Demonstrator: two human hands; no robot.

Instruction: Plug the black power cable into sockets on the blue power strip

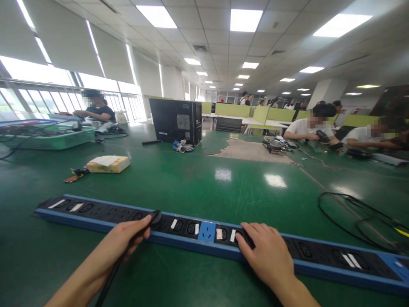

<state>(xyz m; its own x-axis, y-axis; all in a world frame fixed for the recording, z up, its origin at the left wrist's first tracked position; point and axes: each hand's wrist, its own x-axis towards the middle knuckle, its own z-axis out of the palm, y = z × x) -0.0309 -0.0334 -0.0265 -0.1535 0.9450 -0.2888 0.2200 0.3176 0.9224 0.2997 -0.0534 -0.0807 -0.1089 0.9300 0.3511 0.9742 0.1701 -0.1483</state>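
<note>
A long power strip (207, 232) with a blue frame and black sockets lies across the green table, running from the left towards the lower right. Small white labels stick to its face. Pinched between the fingers of my left hand (131, 234) is a black plug (156, 218), held at the sockets left of the middle; its cable trails down past my wrist. Whether the plug's pins are inside a socket cannot be seen. My right hand (266, 251) grips the strip right of its blue middle socket, thumb on the face and fingers over the far edge.
On the green table (179, 183) are a tissue pack (108, 163), a black computer case (175, 121), blue-grey gloves (182, 146) and a green basket of cables (64, 140). A black cable (348, 194) coils at right. People sit at the far left and right.
</note>
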